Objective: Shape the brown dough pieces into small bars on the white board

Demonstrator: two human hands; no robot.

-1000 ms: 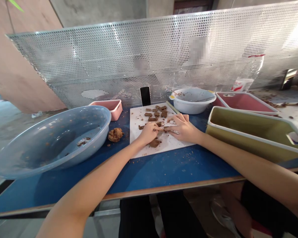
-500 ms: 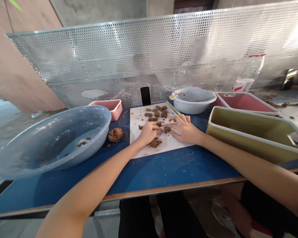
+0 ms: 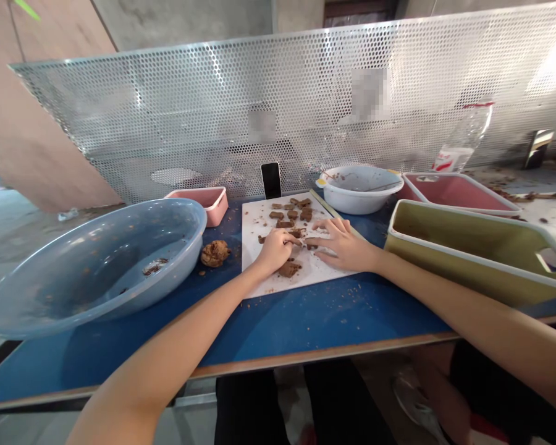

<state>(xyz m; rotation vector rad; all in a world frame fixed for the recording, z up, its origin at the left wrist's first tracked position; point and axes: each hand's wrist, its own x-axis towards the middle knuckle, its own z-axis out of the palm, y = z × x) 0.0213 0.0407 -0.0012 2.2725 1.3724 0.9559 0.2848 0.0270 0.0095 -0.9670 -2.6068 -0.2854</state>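
A white board (image 3: 259,281) lies on the blue table, with several brown clay-like pieces (image 3: 285,224) and crumbs on it. My left hand (image 3: 278,247) rests on the board with its fingers drawn together near the middle; whatever is under the fingertips is too small to name. Just to its right, my right hand (image 3: 340,247) lies with fingers spread, its fingertips over a small brown piece (image 3: 312,244) that they partly cover. Closer to me, below my left hand's fingers, is a flatter brown lump (image 3: 289,268).
A big blue basin (image 3: 167,296) and a brown lump (image 3: 215,253) are at left, a small pink box (image 3: 219,207) behind. An upright phone (image 3: 272,180) stands behind the board. At right are a white basin (image 3: 361,201), a pink tray (image 3: 463,191), a green bin (image 3: 467,269) and a bottle (image 3: 463,142).
The fingers of my right hand have shifted slightly and now cover more of the small brown piece. My left hand has barely moved.
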